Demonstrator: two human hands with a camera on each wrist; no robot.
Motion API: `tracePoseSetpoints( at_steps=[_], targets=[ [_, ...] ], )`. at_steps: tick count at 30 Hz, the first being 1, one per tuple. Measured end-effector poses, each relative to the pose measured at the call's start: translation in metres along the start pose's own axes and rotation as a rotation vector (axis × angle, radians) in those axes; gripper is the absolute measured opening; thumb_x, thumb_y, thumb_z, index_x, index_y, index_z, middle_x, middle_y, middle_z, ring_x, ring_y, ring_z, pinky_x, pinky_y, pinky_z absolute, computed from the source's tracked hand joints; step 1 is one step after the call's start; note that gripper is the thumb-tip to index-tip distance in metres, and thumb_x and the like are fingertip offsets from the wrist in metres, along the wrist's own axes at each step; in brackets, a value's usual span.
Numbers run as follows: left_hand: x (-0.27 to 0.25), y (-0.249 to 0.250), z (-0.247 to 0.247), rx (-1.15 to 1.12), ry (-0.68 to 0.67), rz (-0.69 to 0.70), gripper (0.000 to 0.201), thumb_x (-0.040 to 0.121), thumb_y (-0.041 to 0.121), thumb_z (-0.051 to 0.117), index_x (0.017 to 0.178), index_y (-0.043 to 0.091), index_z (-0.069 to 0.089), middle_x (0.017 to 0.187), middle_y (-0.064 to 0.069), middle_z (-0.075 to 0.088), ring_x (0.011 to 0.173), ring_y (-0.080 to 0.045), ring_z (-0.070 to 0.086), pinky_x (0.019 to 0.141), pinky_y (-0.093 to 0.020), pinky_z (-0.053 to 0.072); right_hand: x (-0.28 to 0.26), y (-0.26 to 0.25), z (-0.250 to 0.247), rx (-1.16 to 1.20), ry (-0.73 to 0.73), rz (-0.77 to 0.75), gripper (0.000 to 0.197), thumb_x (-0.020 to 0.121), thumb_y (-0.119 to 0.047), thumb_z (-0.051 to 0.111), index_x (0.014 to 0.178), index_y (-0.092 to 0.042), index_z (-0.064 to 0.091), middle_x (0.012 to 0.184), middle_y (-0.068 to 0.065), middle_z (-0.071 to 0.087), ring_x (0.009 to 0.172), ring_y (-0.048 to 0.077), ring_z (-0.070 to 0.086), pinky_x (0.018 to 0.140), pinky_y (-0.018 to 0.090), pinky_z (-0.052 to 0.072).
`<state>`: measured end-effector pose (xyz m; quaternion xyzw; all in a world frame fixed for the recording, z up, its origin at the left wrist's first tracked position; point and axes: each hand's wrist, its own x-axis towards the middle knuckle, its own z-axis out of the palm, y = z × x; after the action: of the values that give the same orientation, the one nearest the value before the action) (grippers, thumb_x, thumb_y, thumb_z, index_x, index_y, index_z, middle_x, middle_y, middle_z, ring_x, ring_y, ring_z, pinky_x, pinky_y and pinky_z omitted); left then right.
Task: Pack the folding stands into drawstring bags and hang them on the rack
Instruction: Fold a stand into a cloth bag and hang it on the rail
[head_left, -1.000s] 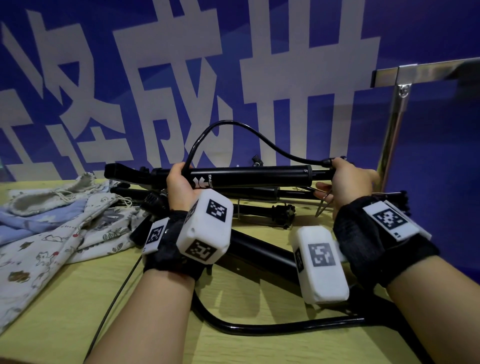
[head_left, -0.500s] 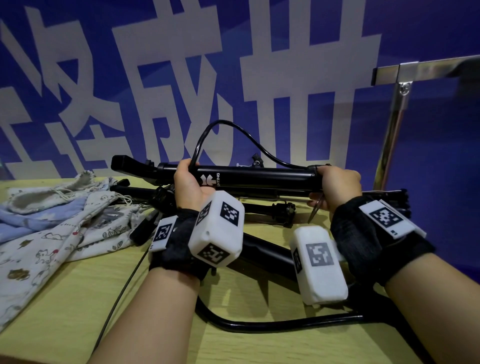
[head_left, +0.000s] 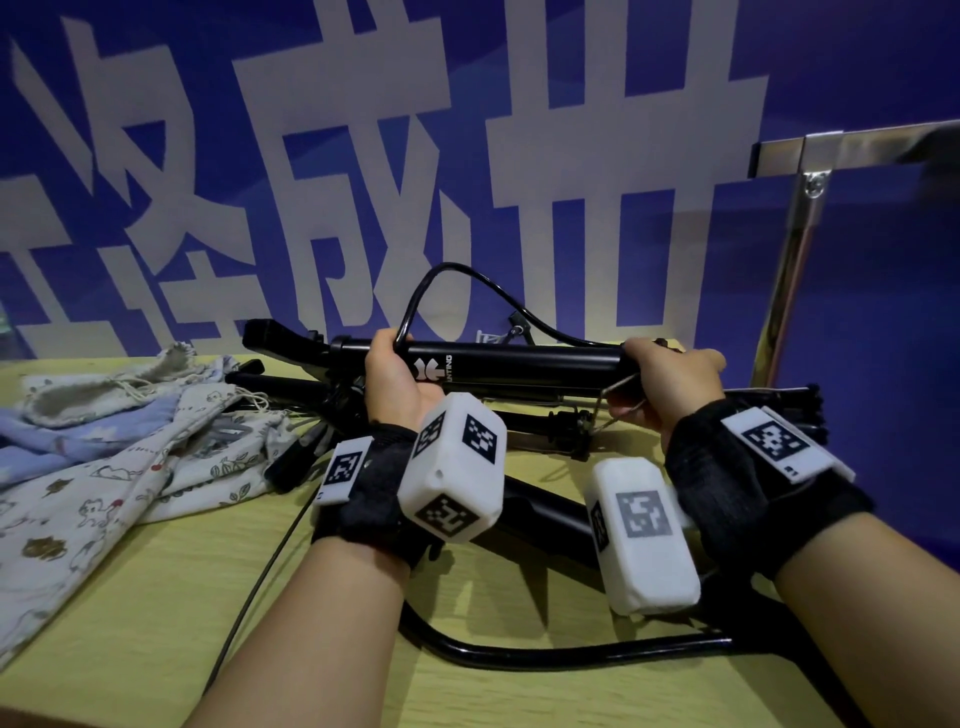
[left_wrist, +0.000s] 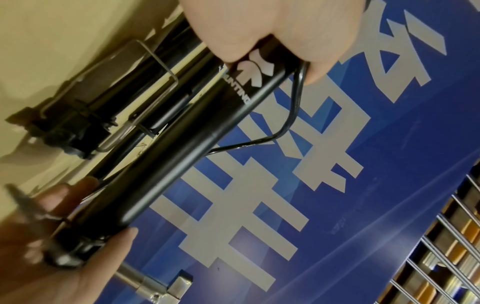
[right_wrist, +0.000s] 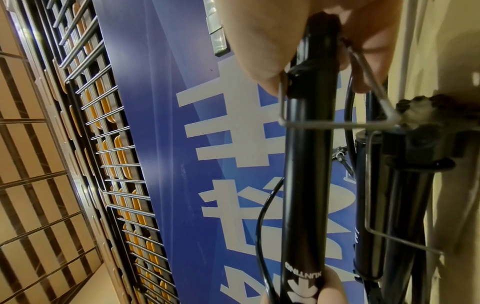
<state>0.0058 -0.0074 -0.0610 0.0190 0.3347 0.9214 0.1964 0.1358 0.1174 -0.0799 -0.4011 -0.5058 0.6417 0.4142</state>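
On my far left, the drawstring bags (head_left: 119, 441) lie in a flat, rumpled heap on the counter (head_left: 156, 597); I see nothing inside them, though their folds hide the openings. Next to them, more black stands (head_left: 535, 421) are piled on the counter. My left hand (head_left: 397, 382) is curled round the folding stand (head_left: 519, 364) near its white logo, and one fingertip seems to trap the thin black cable (head_left: 457, 280) against the tube. The stand is held level above the pile, in front of the blue banner (head_left: 597, 78). My right hand (head_left: 670, 382) wraps the stand's other end, fingers closed over the cap and touching a bent wire clip (head_left: 615, 389); the blur hides the exact hold. The metal rack (head_left: 795, 249) stands at far right.
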Motion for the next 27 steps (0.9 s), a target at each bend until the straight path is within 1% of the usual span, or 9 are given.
tracePoseSetpoints(
  at_steps=[3,5,7,12,15,19,21,24,27],
  targets=[
    [-0.005,0.001,0.003,-0.148,-0.018,-0.060,0.031,0.093,0.019,0.047,0.062,0.014,0.041,0.047,0.002,0.048,0.047,-0.010,0.050,0.043,-0.018,0.044,0.005,-0.001,-0.002,0.116,0.103,0.003,0.037,0.084,-0.016,0.061,0.101,-0.012,0.028,0.111,0.015,0.053,0.099,0.033,0.062,0.058,0.035,0.054],
    [-0.008,0.005,0.004,-0.228,-0.034,-0.069,0.030,0.093,0.030,0.047,0.068,0.013,0.047,0.062,-0.001,0.052,0.064,-0.015,0.050,0.057,-0.027,0.044,0.010,-0.001,-0.004,0.157,0.131,-0.019,0.043,0.082,-0.014,0.062,0.107,-0.015,0.027,0.117,0.016,0.053,0.100,0.033,0.062,0.071,0.041,0.057],
    [-0.008,0.009,0.003,-0.250,-0.058,-0.075,0.030,0.092,0.039,0.047,0.074,0.014,0.048,0.074,-0.002,0.051,0.070,-0.017,0.050,0.064,-0.030,0.042,0.012,-0.002,-0.006,0.215,0.138,-0.031,0.040,0.081,-0.011,0.062,0.110,-0.011,0.034,0.118,0.015,0.054,0.099,0.031,0.062,0.073,0.044,0.057],
    [-0.010,0.014,0.001,-0.256,-0.124,-0.123,0.033,0.093,0.043,0.043,0.082,0.013,0.050,0.088,-0.011,0.053,0.081,-0.029,0.052,0.081,-0.049,0.044,0.011,-0.010,-0.014,0.417,0.190,-0.055,0.047,0.081,0.000,0.058,0.126,-0.003,0.042,0.116,0.013,0.056,0.093,0.024,0.061,0.052,0.034,0.052],
    [-0.008,0.013,0.001,-0.256,-0.097,-0.125,0.026,0.093,0.040,0.047,0.091,0.015,0.053,0.098,-0.013,0.054,0.088,-0.031,0.052,0.098,-0.058,0.039,0.010,-0.013,-0.017,0.474,0.226,-0.077,0.048,0.079,0.001,0.060,0.125,-0.002,0.044,0.119,0.016,0.057,0.092,0.024,0.063,0.053,0.033,0.054],
    [0.002,0.012,-0.001,-0.228,-0.146,-0.069,0.032,0.090,0.033,0.055,0.119,0.019,0.051,0.118,-0.014,0.051,0.107,-0.033,0.052,0.093,-0.060,0.043,0.005,-0.018,-0.019,0.611,0.228,-0.088,0.049,0.079,-0.003,0.064,0.122,-0.001,0.043,0.117,0.015,0.057,0.090,0.022,0.065,0.067,0.036,0.059],
    [0.002,0.009,0.001,-0.227,-0.191,-0.055,0.041,0.091,0.029,0.054,0.130,0.019,0.046,0.121,-0.014,0.051,0.107,-0.032,0.053,0.087,-0.060,0.046,0.005,-0.021,-0.020,0.694,0.178,-0.062,0.039,0.082,-0.007,0.064,0.118,-0.001,0.050,0.107,0.011,0.061,0.085,0.018,0.065,0.071,0.034,0.058],
    [-0.003,-0.001,0.004,-0.206,-0.229,-0.053,0.040,0.093,0.022,0.050,0.131,0.014,0.044,0.123,-0.015,0.052,0.108,-0.031,0.054,0.081,-0.055,0.049,0.004,-0.020,-0.018,0.668,-0.001,0.037,0.008,0.087,-0.017,0.061,0.087,-0.012,0.055,0.092,0.005,0.059,0.077,0.016,0.060,0.067,0.032,0.054],
    [-0.010,-0.014,0.006,-0.127,-0.319,-0.061,0.025,0.095,0.016,0.046,0.120,0.014,0.044,0.124,-0.015,0.053,0.113,-0.031,0.053,0.090,-0.056,0.046,-0.003,-0.015,-0.011,0.554,-0.121,0.166,0.011,0.091,-0.017,0.057,0.083,-0.010,0.052,0.090,0.010,0.057,0.084,0.021,0.058,0.081,0.039,0.049]
  ],
)
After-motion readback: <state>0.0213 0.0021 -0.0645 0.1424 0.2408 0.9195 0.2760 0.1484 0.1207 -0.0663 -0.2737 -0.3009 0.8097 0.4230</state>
